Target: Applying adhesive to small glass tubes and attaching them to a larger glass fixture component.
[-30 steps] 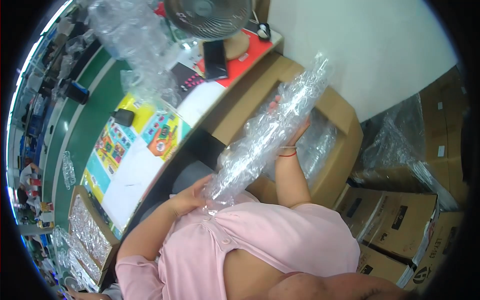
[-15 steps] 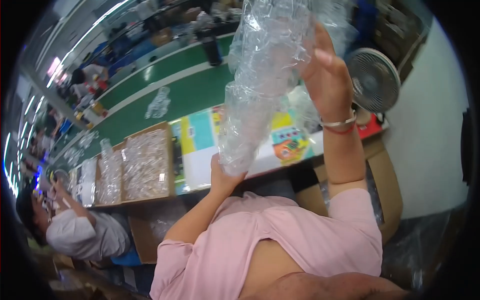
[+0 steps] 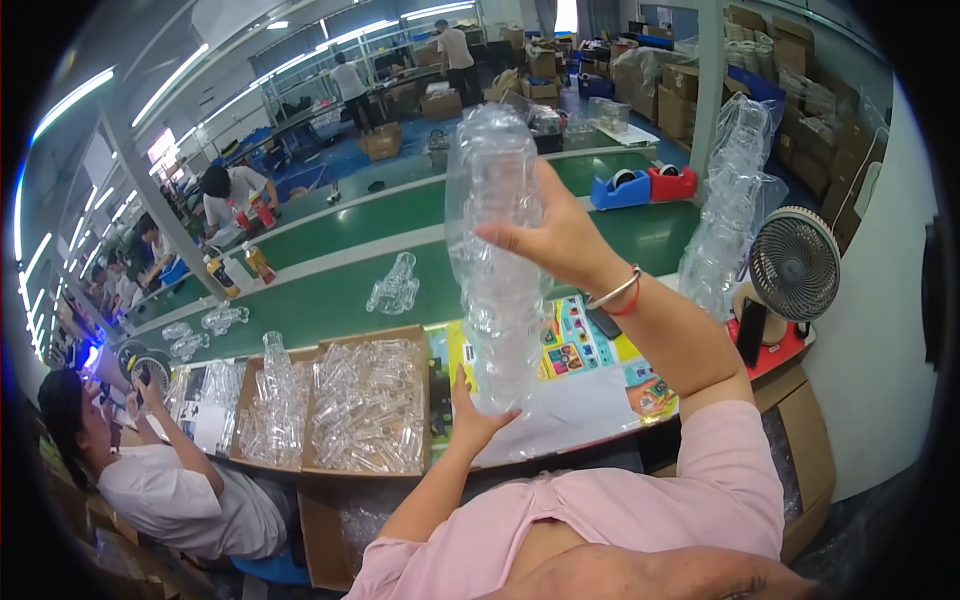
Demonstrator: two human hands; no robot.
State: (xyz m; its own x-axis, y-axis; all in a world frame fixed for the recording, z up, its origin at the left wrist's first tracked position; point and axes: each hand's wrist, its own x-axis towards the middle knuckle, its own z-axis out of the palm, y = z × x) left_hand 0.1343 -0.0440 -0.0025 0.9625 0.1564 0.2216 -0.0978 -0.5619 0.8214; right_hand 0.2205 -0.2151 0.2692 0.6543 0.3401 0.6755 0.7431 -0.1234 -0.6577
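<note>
A tall stack of clear nested plastic shells [image 3: 500, 320] stands nearly upright in front of me, held between both hands. My right hand [image 3: 560, 235] grips its upper part from the right side, the thumb showing across the front and the other fingers partly hidden behind it. Below, my left hand [image 3: 476, 425] cups the bottom end, with thumb and fingers around it. Beneath the stack lies a colourful printed sheet [image 3: 585, 415] on the workbench. A second, similar clear stack [image 3: 730, 210] rises at the right, near the fan.
Left of me, a cardboard box [image 3: 425, 400] holds many clear plastic pieces, beside another filled box [image 3: 270, 410]. Loose clear parts [image 3: 394, 285] lie on the green conveyor [image 3: 340, 300]. A fan [image 3: 795, 262] and tape dispensers [image 3: 640, 187] are at right. A co-worker [image 3: 190, 490] sits at left.
The stack has gone from leaning to nearly upright, with its top lower in view. My right hand has come lower and left along with it. The view has shifted, showing more of the room.
</note>
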